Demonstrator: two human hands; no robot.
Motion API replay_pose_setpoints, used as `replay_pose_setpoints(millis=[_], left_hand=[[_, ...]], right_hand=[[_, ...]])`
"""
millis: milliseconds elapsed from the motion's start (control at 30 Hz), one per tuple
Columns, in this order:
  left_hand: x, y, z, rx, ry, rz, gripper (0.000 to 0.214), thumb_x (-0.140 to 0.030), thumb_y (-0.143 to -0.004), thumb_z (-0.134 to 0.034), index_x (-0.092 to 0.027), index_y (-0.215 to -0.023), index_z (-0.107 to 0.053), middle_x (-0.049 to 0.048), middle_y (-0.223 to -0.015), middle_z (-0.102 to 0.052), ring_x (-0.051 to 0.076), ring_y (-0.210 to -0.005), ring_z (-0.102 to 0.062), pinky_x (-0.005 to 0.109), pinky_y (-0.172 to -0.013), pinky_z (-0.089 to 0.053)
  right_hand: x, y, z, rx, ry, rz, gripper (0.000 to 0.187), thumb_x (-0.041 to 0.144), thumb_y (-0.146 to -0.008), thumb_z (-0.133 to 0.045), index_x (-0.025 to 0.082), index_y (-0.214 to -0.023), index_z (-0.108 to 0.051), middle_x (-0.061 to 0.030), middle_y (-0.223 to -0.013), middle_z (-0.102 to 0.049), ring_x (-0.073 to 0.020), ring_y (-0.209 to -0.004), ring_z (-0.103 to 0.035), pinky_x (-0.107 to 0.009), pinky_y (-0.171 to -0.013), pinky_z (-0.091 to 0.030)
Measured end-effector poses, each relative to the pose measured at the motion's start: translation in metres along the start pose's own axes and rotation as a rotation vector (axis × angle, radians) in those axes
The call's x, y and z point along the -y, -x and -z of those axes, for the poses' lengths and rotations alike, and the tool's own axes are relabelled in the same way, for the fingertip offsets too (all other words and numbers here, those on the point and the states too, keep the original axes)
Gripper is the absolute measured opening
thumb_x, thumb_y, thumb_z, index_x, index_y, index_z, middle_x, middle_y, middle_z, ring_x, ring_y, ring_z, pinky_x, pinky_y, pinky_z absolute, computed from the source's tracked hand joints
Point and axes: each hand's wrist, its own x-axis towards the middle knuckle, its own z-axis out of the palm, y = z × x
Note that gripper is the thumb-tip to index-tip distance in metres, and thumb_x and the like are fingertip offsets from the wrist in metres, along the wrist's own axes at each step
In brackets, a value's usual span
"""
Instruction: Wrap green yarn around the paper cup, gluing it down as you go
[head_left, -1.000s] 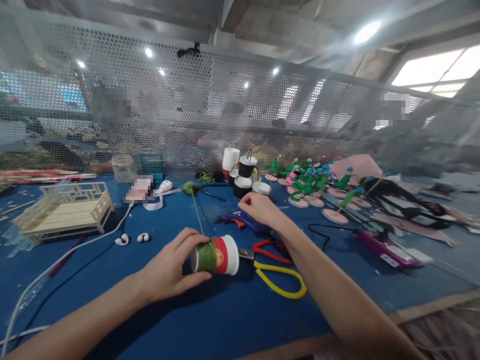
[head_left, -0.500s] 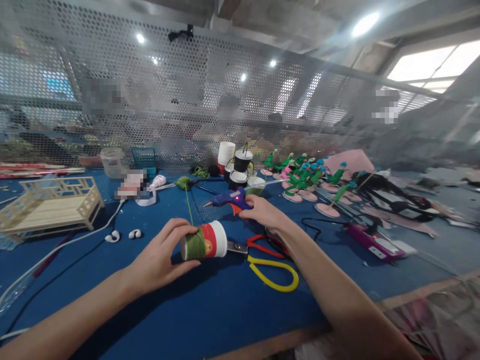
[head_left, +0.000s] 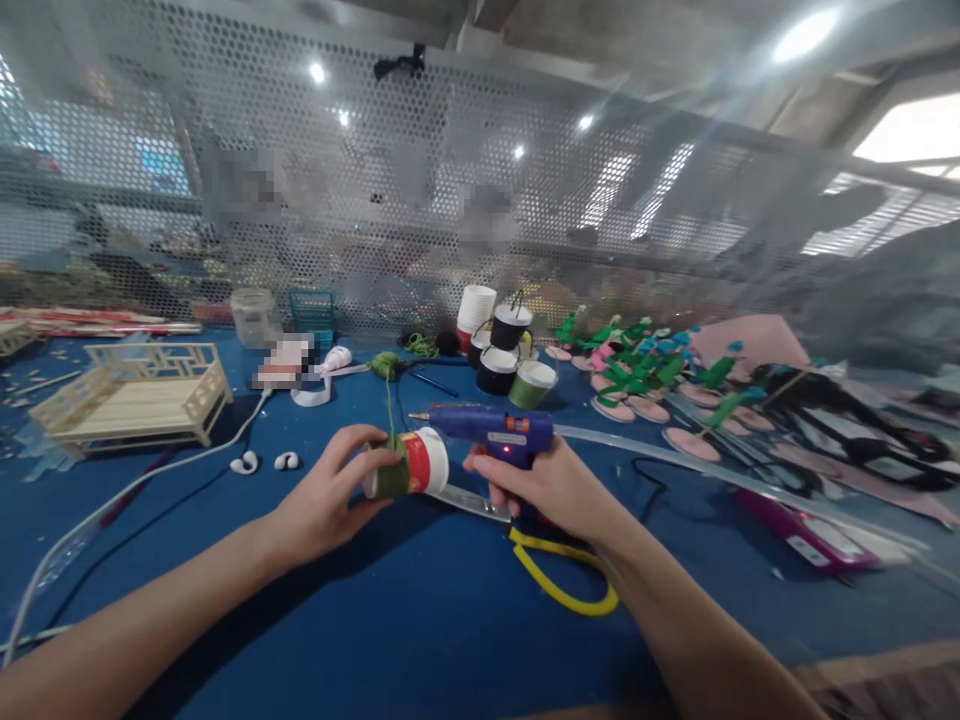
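Straight ahead, the perforated partition closes off the far side of the blue table, whose near edge shows at lower right. The most room for moving is between my forearms, toward me; beyond the cup, small craft pieces crowd the table. A miniature wooden bed stands well off to the left. My right hand is wrapped around the handle of a blue hot glue gun, held above the table with its nozzle pointing left, close by the cup; I cannot tell whether they touch. I judge it light and rigid, best held by that handle, since the tip may be hot. A long clear glue stick sticks out behind and could catch things. Scissors lie partly under that hand, blade toward the cup. My left hand is part-curled, holding the base end of a tilted paper cup, mouth rightward. It should be feather-light and easily dented, so a gentle grip at the base suits it. Green yarn, soft and loose, runs from there to its ball.
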Motion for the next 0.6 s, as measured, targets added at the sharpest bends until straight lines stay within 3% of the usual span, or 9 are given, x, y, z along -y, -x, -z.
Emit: replay_pose_setpoints(millis=[133, 333, 600], left_hand=[[0.0004, -0.0011, 0.0008, 0.005, -0.003, -0.016, 0.029, -0.013, -0.084, -0.049, -0.019, -0.111, -0.039, 0.0116, -0.111, -0.042, 0.023, -0.104, -0.045, 0.040, -0.088, -0.046], [0.0000, -0.0032, 0.0021, -0.004, -0.025, -0.023, 0.032, -0.012, -0.084, -0.050, -0.021, -0.112, -0.038, 0.0111, -0.110, -0.043, 0.024, -0.104, -0.045, 0.042, -0.087, -0.046], [0.0011, -0.0038, 0.0011, -0.021, -0.057, -0.045, 0.031, -0.013, -0.084, -0.051, -0.023, -0.111, -0.038, 0.0098, -0.109, -0.045, 0.024, -0.103, -0.048, 0.044, -0.086, -0.046]], right_hand=[[-0.0018, 0.0033, -0.0053, -0.024, 0.005, -0.057, 0.022, 0.037, -0.070, -0.062, 0.016, -0.078, -0.059, 0.0027, -0.048, -0.053, -0.0105, -0.041, -0.049, -0.022, -0.039, -0.042], [0.0011, 0.0075, -0.0055, -0.047, 0.161, -0.075, 0.024, 0.040, -0.071, -0.059, 0.019, -0.060, -0.053, 0.0001, -0.043, -0.054, -0.0129, -0.037, -0.050, -0.025, -0.037, -0.042], [0.0030, 0.0090, -0.0041, -0.068, 0.229, -0.043, 0.021, 0.040, -0.072, -0.058, 0.020, -0.066, -0.053, 0.0028, -0.040, -0.051, -0.0127, -0.034, -0.048, -0.024, -0.034, -0.041]])
